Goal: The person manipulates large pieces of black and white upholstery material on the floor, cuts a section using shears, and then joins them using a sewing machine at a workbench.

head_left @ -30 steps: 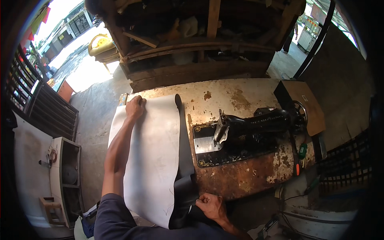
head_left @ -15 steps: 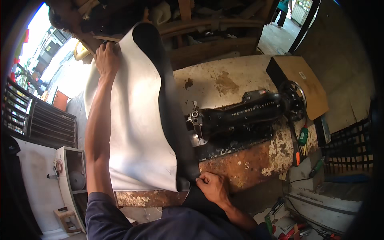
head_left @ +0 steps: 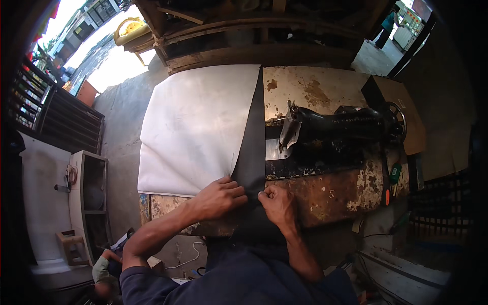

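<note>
A large sheet of material lies on the worn table at the left, its white face (head_left: 193,117) spread wide and its black face (head_left: 246,147) showing in a narrow wedge beside it. My left hand (head_left: 218,198) grips the material at its lower edge, fingers curled. My right hand (head_left: 277,203) pinches the black part a little to the right. Just right of the sheet stands an old black sewing machine (head_left: 333,124) with a steel plate and handwheel.
The table (head_left: 330,193) holds a cardboard box (head_left: 406,117) and hand tools (head_left: 387,195) at its right. A wooden frame (head_left: 264,28) is behind it. A co-worker (head_left: 104,279) is low at left; a person (head_left: 386,28) stands at back right. A cabinet (head_left: 91,198) is at left.
My left hand has moved from the sheet's far edge down toward my right hand. The material, lifted half a second ago, now lies flatter. The co-worker at lower left has come into view.
</note>
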Action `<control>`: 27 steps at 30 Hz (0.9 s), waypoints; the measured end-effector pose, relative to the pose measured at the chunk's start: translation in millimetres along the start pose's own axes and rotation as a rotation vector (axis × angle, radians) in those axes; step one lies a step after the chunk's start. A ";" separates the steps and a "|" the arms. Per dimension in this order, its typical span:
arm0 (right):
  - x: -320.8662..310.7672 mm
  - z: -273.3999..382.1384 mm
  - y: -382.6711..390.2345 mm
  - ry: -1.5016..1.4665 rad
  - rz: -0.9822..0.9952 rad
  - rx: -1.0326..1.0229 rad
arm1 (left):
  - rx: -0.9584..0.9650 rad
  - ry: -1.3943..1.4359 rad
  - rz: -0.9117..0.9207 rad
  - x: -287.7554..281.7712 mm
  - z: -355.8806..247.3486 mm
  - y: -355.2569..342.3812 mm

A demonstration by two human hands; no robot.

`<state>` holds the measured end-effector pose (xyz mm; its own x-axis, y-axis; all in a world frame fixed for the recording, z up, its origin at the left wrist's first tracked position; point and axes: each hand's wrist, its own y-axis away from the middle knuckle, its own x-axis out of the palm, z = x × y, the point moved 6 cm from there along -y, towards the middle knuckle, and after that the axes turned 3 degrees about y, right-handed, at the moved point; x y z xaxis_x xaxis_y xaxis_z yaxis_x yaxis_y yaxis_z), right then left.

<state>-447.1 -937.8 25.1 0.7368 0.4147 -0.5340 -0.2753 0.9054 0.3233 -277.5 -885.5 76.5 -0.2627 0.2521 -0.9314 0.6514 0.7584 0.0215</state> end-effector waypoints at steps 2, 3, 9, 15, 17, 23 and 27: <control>3.4 -14.5 -4.2 -0.031 -0.020 -0.009 | 0.018 -0.044 -0.104 11.0 -15.0 1.0; 3.5 -12.6 -2.9 -0.053 -0.027 -0.022 | 0.000 -0.033 -0.166 15.2 -18.1 5.0; -22.0 5.5 7.6 -0.015 -0.071 -0.238 | -0.132 0.011 -0.345 27.9 -22.3 5.4; -32.5 7.8 7.5 0.274 0.038 -0.449 | -0.197 -0.089 -0.442 25.5 -27.6 4.8; -34.1 9.2 11.5 0.375 0.023 -0.478 | -0.224 -0.123 -0.489 29.9 -30.0 7.5; -33.8 5.6 21.4 0.346 -0.026 -0.533 | -0.255 -0.140 -0.485 29.0 -32.3 3.6; -37.1 0.6 22.4 0.255 -0.072 -0.566 | -0.292 -0.187 -0.393 29.4 -34.2 2.7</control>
<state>-480.3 -932.9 52.6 0.6142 0.2964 -0.7314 -0.5665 0.8108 -0.1471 -307.9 -855.5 61.6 -0.2987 -0.1766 -0.9379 0.2970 0.9167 -0.2672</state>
